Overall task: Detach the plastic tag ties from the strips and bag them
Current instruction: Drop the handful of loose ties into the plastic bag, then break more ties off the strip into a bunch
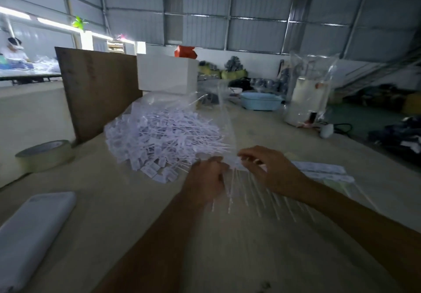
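Worktop: pale, wide, carrying everything named below.
Board: brown panel standing upright at the back left, just behind the pile.
Box: white, behind the pile, beside the board's right edge.
Pile: loose white tag ties heaped mid-worktop, flat heads mostly toward the left, thin tails fanning right; a clear film lies over the far side.
Pouch: pale padded item lying flat at the near left.
Tape: roll lying flat on the left, in front of the board.
Bags: flat clear bags on the worktop, right of the hands.
Strip: a row of ties held between both hands just in front of the pile, tails hanging toward the viewer; blurred.
Left hand: fingers closed around the strip's left end.
Right hand: fingers curled and pinching the strip's top edge, tips close to the left hand.
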### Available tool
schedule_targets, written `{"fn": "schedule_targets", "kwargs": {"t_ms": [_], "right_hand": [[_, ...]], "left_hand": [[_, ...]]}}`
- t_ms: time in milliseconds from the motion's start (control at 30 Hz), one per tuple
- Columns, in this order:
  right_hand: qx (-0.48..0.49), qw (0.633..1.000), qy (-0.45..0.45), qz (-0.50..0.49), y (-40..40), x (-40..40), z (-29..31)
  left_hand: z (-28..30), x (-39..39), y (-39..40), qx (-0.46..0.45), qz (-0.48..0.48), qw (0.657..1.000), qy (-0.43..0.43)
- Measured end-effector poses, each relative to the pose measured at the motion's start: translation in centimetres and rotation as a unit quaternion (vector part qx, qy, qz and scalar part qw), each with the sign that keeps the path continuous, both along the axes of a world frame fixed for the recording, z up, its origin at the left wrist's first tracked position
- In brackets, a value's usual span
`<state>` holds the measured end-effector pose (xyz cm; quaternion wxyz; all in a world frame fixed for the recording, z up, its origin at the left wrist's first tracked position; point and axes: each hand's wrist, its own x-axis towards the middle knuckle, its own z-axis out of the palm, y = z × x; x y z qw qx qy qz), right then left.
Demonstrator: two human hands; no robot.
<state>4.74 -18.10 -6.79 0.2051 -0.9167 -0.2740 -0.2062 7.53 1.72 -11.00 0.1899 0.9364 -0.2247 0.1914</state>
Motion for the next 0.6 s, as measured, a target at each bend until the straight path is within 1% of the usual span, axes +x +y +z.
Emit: {"fn": "schedule_targets", "kwargs": {"t_ms": [100, 167, 233, 333, 400, 500, 600], "right_hand": [[0.005, 0.996, 0.044, -0.072, -7.4, -0.3, 0.3], [-0.037, 0.99, 0.059, -0.122, -11.2, 0.1, -0.1], [-0.075, 0.983, 0.066, -0.152, -13.8, 0.5, -1.3], [-0.108, 0.979, 0.08, -0.154, -14.9, 0.4, -3.4], [-0.103, 0.981, 0.078, -0.145, -15.1, 0.7, -3.6], [-0.107, 0.977, 0.088, -0.16, -15.3, 1.1, -3.2], [-0.108, 0.979, 0.056, -0.163, -15.3, 1.0, -2.7]], "left_hand": [[0.0, 0.0, -0.3, -0.016, 0.007, 1.0, -0.017], [-0.1, 0.3, -0.6, -0.021, 0.02, 0.999, -0.024], [-0.2, 0.6, -0.5, -0.001, 0.042, 0.999, -0.03], [-0.1, 0.7, 0.1, 0.002, 0.087, 0.996, -0.029], [0.1, 0.8, 1.0, -0.01, 0.121, 0.992, -0.017], [0.2, 0.8, 1.8, -0.036, 0.156, 0.987, 0.0], [0.2, 1.1, 1.9, -0.065, 0.16, 0.985, 0.011]]}}
